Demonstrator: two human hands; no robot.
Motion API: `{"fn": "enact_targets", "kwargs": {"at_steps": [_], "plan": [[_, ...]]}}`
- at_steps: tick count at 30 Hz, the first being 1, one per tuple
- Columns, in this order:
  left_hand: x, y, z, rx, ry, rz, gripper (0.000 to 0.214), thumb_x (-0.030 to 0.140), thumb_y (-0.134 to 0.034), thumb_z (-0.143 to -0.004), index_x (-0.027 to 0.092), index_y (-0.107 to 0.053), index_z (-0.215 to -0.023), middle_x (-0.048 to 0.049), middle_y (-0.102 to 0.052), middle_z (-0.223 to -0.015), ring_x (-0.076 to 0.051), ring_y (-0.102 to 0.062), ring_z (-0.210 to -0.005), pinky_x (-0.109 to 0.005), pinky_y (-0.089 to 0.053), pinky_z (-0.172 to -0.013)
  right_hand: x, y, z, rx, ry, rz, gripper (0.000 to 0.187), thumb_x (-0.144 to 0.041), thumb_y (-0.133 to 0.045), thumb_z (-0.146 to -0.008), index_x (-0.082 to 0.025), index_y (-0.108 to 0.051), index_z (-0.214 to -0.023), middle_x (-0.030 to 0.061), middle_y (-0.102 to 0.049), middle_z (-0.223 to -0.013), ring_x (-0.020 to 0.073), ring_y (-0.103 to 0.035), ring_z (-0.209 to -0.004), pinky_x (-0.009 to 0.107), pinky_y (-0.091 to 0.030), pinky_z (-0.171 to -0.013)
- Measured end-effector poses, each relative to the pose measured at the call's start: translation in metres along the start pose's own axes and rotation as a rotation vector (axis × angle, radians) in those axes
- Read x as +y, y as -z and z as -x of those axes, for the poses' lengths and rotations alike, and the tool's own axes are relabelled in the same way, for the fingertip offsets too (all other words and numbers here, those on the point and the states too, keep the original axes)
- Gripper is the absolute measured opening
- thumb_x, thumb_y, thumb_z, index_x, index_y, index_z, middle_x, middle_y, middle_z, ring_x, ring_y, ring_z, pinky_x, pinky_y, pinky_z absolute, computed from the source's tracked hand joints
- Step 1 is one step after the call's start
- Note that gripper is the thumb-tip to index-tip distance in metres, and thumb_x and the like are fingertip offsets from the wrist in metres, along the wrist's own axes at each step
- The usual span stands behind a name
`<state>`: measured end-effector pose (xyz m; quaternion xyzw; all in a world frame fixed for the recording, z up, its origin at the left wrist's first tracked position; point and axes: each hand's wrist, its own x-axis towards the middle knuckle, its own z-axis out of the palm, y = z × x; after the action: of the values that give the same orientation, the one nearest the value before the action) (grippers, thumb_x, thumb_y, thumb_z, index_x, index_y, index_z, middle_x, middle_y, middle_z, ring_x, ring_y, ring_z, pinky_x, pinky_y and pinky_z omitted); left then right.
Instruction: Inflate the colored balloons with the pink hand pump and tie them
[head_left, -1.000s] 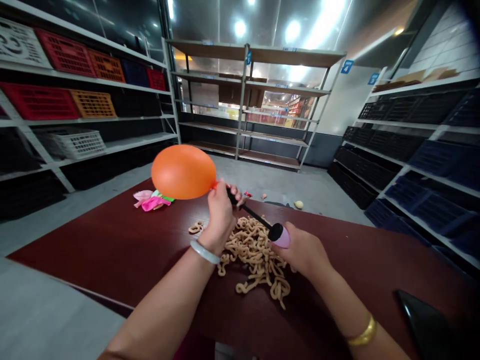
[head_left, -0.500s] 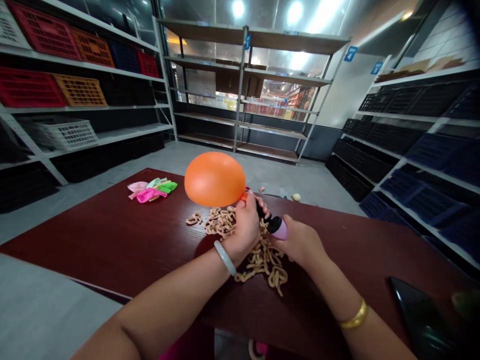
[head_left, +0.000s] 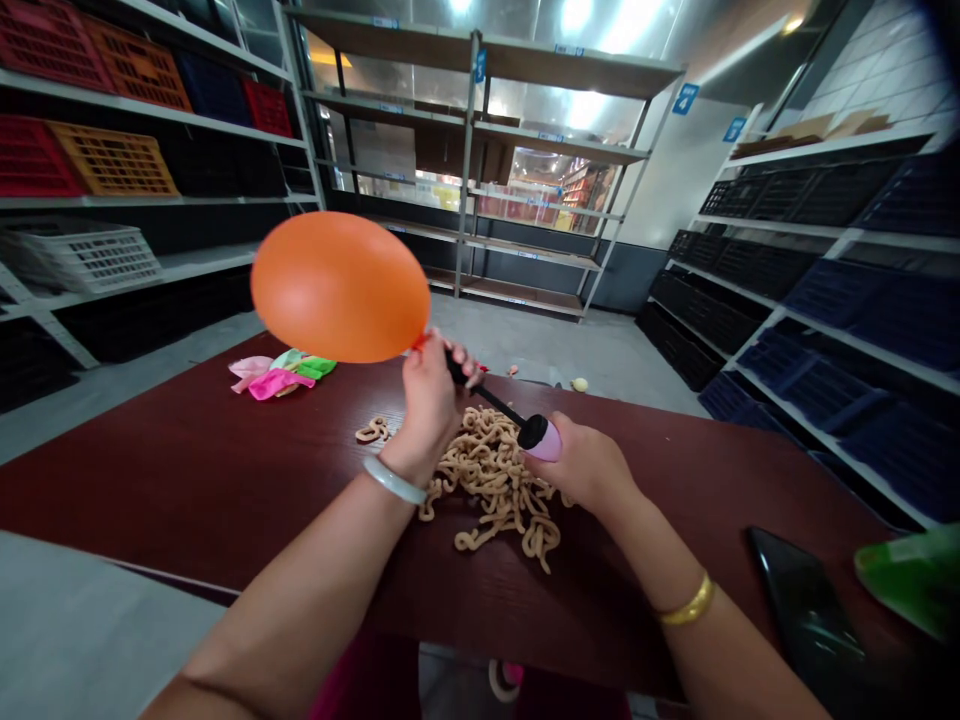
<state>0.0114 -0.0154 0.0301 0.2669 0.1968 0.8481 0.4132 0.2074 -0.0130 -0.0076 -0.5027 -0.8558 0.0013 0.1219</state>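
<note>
An inflated orange balloon [head_left: 341, 287] stands out to the left of my left hand [head_left: 433, 392], its neck pinched in my fingers at the nozzle end of a hand balloon pump [head_left: 541, 440]. My right hand [head_left: 589, 462] is wrapped around the pump's pink barrel. Between the hands the black rod [head_left: 501, 404] is pulled well out. Below lies a loose pile of tan, curly, twisted pieces [head_left: 491, 470] on the dark red table [head_left: 300, 500]; a few sit apart at the left. Flat pink, mint and green balloons [head_left: 279, 376] lie on the table's left part.
A black phone [head_left: 806, 590] lies at the table's right, beside a green object [head_left: 911, 575] cut off by the frame. Metal shelves [head_left: 465, 200] stand behind; racks with coloured crates [head_left: 112, 160] line the left, dark crates [head_left: 832, 350] the right. Small bits [head_left: 579, 384] lie beyond the far edge.
The orange balloon has grown larger and moved left and up with my left hand. My hands are farther apart and the pump's rod is now drawn out. The view has shifted slightly.
</note>
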Motion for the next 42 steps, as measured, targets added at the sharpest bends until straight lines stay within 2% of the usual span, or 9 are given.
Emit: {"fn": "enact_targets", "kwargs": {"at_steps": [4, 7, 11, 16, 22, 29, 33, 37, 42], "plan": [[0.019, 0.013, -0.021, 0.058, -0.058, -0.008, 0.024, 0.025, -0.054, -0.089, 0.02, -0.043, -0.07, 0.0035, -0.041, -0.056, -0.009, -0.041, -0.046, -0.021, -0.028, -0.041, 0.009, 0.0, -0.001, -0.021, 0.006, 0.033, 0.043, -0.064, -0.055, -0.08, -0.023, -0.056, -0.094, 0.0056, -0.071, -0.087, 0.0236, -0.066, -0.075, 0.029, -0.033, -0.056], [0.012, 0.015, -0.021, 0.07, -0.051, -0.006, 0.024, 0.028, -0.055, -0.09, 0.02, -0.043, -0.071, 0.0038, -0.041, -0.056, -0.009, -0.042, -0.046, -0.021, -0.028, -0.042, 0.015, -0.001, 0.0, -0.025, 0.007, 0.065, 0.044, -0.064, -0.055, -0.08, -0.023, -0.056, -0.094, 0.006, -0.07, -0.085, 0.024, -0.066, -0.075, 0.029, -0.034, -0.057], [-0.015, 0.007, -0.002, 0.093, -0.005, -0.002, 0.027, 0.032, -0.059, -0.087, 0.02, -0.042, -0.07, 0.0037, -0.043, -0.056, -0.009, -0.044, -0.045, -0.021, -0.031, -0.041, 0.016, -0.003, 0.001, -0.026, 0.009, 0.095, 0.04, -0.061, -0.058, -0.079, -0.023, -0.055, -0.092, 0.0055, -0.07, -0.082, 0.024, -0.066, -0.073, 0.029, -0.032, -0.056], [-0.049, -0.008, 0.035, 0.035, 0.106, -0.014, 0.027, 0.034, -0.062, -0.085, 0.019, -0.044, -0.072, 0.0034, -0.046, -0.058, -0.009, -0.046, -0.046, -0.02, -0.036, -0.043, 0.006, -0.002, 0.003, -0.028, -0.006, 0.04, 0.04, -0.059, -0.06, -0.079, -0.022, -0.055, -0.093, 0.0066, -0.071, -0.083, 0.0237, -0.067, -0.073, 0.028, -0.032, -0.056], [-0.061, -0.017, 0.059, 0.004, 0.145, -0.023, 0.026, 0.034, -0.064, -0.084, 0.02, -0.045, -0.074, 0.0035, -0.048, -0.059, -0.009, -0.048, -0.049, -0.021, -0.04, -0.046, -0.005, 0.003, 0.005, -0.008, -0.014, -0.039, 0.039, -0.054, -0.062, -0.078, -0.023, -0.056, -0.101, 0.0051, -0.071, -0.085, 0.0234, -0.067, -0.075, 0.028, -0.032, -0.056], [-0.045, -0.022, 0.055, -0.081, 0.138, -0.049, 0.03, 0.035, -0.06, -0.087, 0.019, -0.044, -0.068, 0.0018, -0.046, -0.06, -0.01, -0.047, -0.048, -0.023, -0.038, -0.044, -0.017, 0.006, 0.008, 0.082, -0.045, -0.072, 0.031, -0.046, -0.063, -0.077, -0.023, -0.053, -0.094, 0.0043, -0.07, -0.082, 0.0235, -0.067, -0.073, 0.028, -0.031, -0.055], [-0.014, -0.017, 0.027, -0.03, 0.061, 0.005, 0.025, 0.029, -0.059, -0.088, 0.02, -0.044, -0.069, 0.0021, -0.044, -0.058, -0.01, -0.045, -0.047, -0.023, -0.035, -0.043, -0.01, 0.008, 0.006, 0.121, -0.026, -0.009, 0.04, -0.057, -0.059, -0.08, -0.023, -0.054, -0.1, 0.0058, -0.07, -0.089, 0.0248, -0.067, -0.08, 0.029, -0.036, -0.061], [0.014, -0.003, -0.001, 0.013, -0.05, -0.001, 0.022, 0.023, -0.054, -0.09, 0.02, -0.044, -0.071, 0.0027, -0.041, -0.058, -0.01, -0.044, -0.048, -0.022, -0.033, -0.043, 0.002, 0.006, 0.003, 0.112, -0.011, 0.048, 0.037, -0.055, -0.058, -0.081, -0.024, -0.055, -0.1, 0.004, -0.07, -0.087, 0.0227, -0.066, -0.078, 0.029, -0.037, -0.062], [0.001, 0.003, -0.004, 0.063, -0.062, 0.002, 0.023, 0.026, -0.055, -0.089, 0.02, -0.042, -0.071, 0.0031, -0.042, -0.058, -0.01, -0.045, -0.048, -0.022, -0.034, -0.044, 0.013, 0.001, 0.001, 0.11, -0.038, 0.139, 0.039, -0.058, -0.058, -0.079, -0.023, -0.056, -0.095, 0.0047, -0.069, -0.081, 0.0242, -0.067, -0.076, 0.03, -0.035, -0.059]]}}
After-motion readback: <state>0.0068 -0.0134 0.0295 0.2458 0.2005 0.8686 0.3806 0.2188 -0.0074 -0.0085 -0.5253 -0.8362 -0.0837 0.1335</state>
